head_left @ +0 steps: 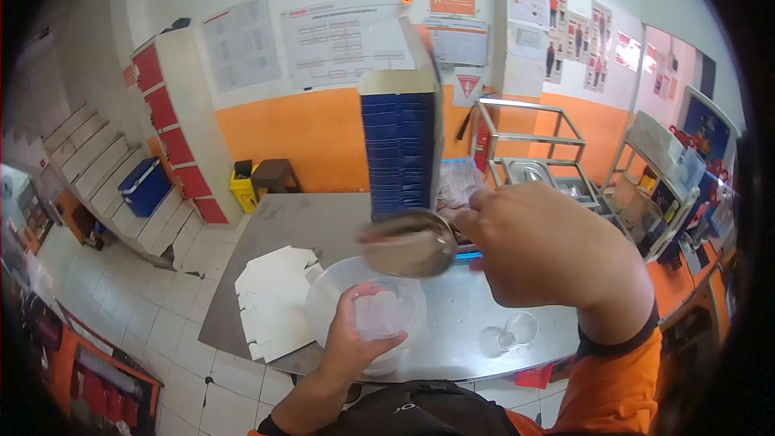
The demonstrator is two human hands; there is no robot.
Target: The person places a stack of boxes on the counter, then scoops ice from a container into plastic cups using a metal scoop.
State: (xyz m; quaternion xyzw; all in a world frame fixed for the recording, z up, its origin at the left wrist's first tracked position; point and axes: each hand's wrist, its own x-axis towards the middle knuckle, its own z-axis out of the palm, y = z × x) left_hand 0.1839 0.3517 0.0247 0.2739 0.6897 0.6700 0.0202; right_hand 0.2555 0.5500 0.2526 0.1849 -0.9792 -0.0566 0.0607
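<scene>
My left hand (355, 331) is closed around a small clear plastic cup (381, 311). It holds the cup above a large translucent plastic bowl (323, 295). Up and to the right, my right hand (525, 242) is closed in a fist beside a round metal scoop (412, 246), gripping its handle, which the fingers mostly hide. The scoop is blurred and hangs tilted just above the cup. What lies in the scoop or cup is not clear. Behind the scoop stands a tall white carton with a stack of blue packs (400, 153).
A flattened white cardboard piece (274, 303) lies left on the metal table (452, 347). A clear glass (518, 329) is near the right front. A plastic bag (460, 182) sits behind the scoop. A metal rack (533, 137) stands at the back right, red lockers (165, 117) at the left.
</scene>
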